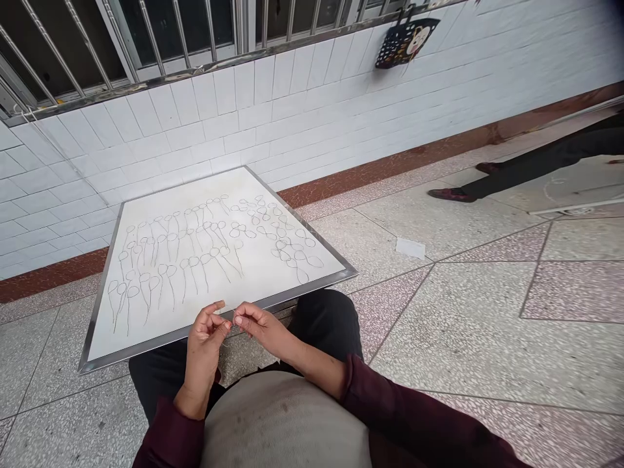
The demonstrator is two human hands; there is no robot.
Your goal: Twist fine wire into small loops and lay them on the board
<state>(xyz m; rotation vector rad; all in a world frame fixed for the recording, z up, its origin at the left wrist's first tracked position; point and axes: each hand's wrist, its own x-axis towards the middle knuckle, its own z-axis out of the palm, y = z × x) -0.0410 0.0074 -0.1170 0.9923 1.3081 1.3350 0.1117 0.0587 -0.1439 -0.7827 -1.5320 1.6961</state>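
Observation:
My left hand (205,333) and my right hand (258,326) meet over the near edge of a white board (195,188) with a grey metal frame. Both are closed in a pinch, thumb against fingers, with the fingertips almost touching. A thin strand, like wire, shows faintly between them; its exact shape is too small to make out. On the board lie many thin dark wire pieces. Those on the left, such as one looped wire (128,312), have a round loop and a long tail. Toward the right, wire loops (287,250) lie in a loose cluster.
The board sits above my knees (331,318), against a white tiled wall (209,123) with barred windows. A black basket (407,42) hangs on the wall. On the floor lies a white paper-like piece (410,247). Another person's legs (526,162) stretch in from the right.

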